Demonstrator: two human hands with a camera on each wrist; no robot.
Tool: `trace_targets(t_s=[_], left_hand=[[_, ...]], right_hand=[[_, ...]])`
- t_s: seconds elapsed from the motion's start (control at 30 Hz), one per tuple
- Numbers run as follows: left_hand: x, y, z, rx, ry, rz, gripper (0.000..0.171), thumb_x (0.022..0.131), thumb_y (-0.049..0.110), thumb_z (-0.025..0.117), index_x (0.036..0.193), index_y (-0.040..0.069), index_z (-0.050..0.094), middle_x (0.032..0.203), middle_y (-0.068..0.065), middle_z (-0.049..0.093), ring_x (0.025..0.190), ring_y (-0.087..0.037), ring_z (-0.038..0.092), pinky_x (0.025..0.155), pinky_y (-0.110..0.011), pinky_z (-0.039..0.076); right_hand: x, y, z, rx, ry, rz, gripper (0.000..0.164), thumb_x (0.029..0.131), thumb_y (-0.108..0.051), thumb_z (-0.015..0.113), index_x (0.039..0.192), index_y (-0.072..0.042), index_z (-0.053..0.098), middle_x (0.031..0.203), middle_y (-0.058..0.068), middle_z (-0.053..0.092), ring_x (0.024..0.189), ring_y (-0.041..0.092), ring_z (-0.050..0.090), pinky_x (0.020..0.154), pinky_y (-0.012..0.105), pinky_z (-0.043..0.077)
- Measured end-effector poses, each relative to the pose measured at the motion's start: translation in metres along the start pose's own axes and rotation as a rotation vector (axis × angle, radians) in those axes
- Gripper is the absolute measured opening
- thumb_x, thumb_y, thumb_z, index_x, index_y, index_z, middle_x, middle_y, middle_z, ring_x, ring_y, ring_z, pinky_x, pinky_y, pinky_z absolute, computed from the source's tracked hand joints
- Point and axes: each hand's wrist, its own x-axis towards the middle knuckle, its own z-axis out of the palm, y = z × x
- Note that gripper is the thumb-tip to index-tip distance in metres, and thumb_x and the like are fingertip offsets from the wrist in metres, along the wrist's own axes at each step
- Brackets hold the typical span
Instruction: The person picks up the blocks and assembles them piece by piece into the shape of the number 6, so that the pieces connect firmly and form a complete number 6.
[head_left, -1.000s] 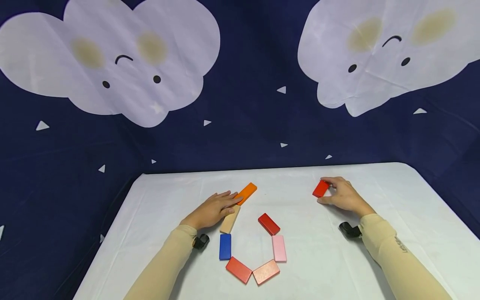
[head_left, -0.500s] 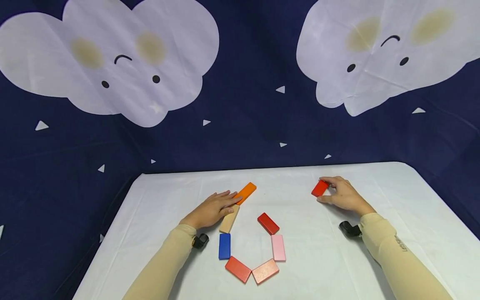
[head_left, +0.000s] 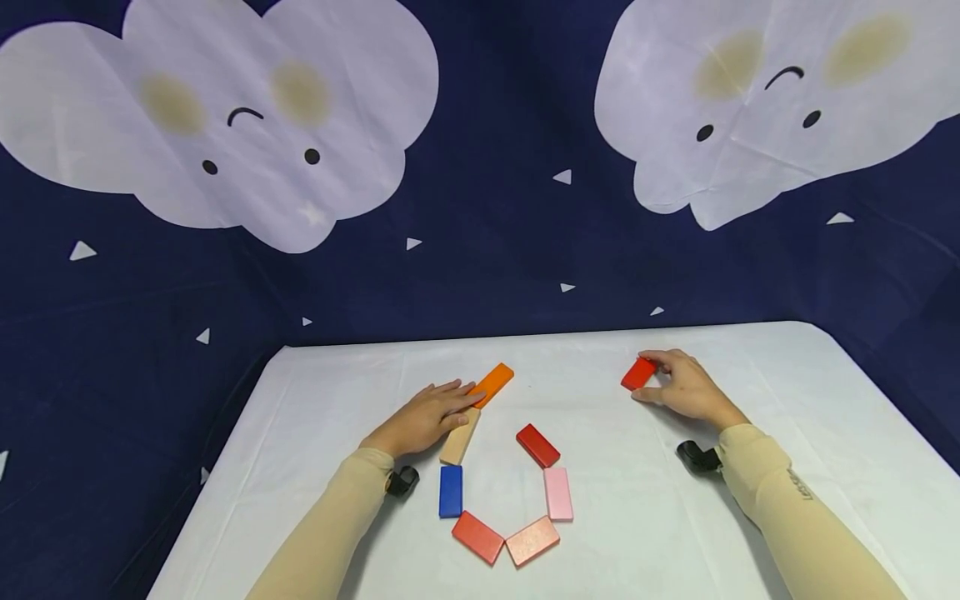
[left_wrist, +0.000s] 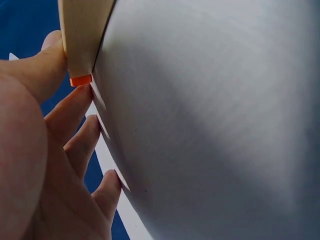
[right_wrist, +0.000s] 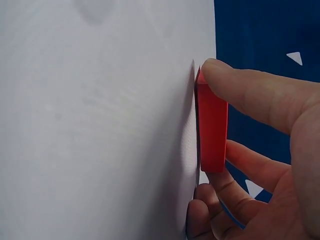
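In the head view my left hand (head_left: 423, 419) rests at the joint of an orange block (head_left: 497, 382) and a plain wood block (head_left: 459, 442), which lie end to end. In the left wrist view the thumb lies along the wood block (left_wrist: 86, 35), and the forefinger reaches the small visible end of the orange block (left_wrist: 81, 80). At the right, my right hand (head_left: 690, 387) pinches a red block (head_left: 638, 374) between thumb and fingers. The right wrist view shows this red block (right_wrist: 213, 127) low at the tabletop; whether it touches is unclear.
Below the wood block, a blue block (head_left: 451, 492), a red block (head_left: 477, 537), a salmon block (head_left: 532, 541), a pink block (head_left: 558, 494) and a dark red block (head_left: 537, 446) curve round on the white table (head_left: 615, 517). A navy cloth (head_left: 495, 208) hangs behind.
My right hand has shifted very slightly left with the red block in its grip. The left hand and the other blocks look unmoved.
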Motion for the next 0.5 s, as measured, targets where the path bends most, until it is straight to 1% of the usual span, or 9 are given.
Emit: trace_targets(t_s=[0.23, 0.5], left_hand=[[-0.0007, 0.0009, -0.0020, -0.001, -0.002, 0.000, 0.049, 0.107, 0.034, 0.049, 0.154, 0.020, 0.044, 0.160, -0.005, 0.037, 0.150, -0.028, 0.028, 0.122, -0.055, 0.016], [-0.0011, 0.0001, -0.0013, -0.004, -0.002, -0.001, 0.049, 0.107, 0.034, 0.048, 0.154, 0.020, 0.044, 0.160, -0.005, 0.037, 0.150, -0.028, 0.027, 0.122, -0.055, 0.016]], right_hand=[[0.0015, 0.0002, 0.0011, 0.005, 0.005, -0.006, 0.076, 0.079, -0.033, 0.086, 0.139, 0.002, 0.055, 0.128, 0.028, 0.055, 0.111, 0.040, 0.052, 0.095, 0.058, 0.042], [0.0037, 0.0003, 0.0022, 0.006, -0.009, -0.006, 0.078, 0.079, -0.034, 0.086, 0.140, 0.002, 0.054, 0.130, 0.028, 0.054, 0.111, 0.040, 0.051, 0.095, 0.058, 0.042]])
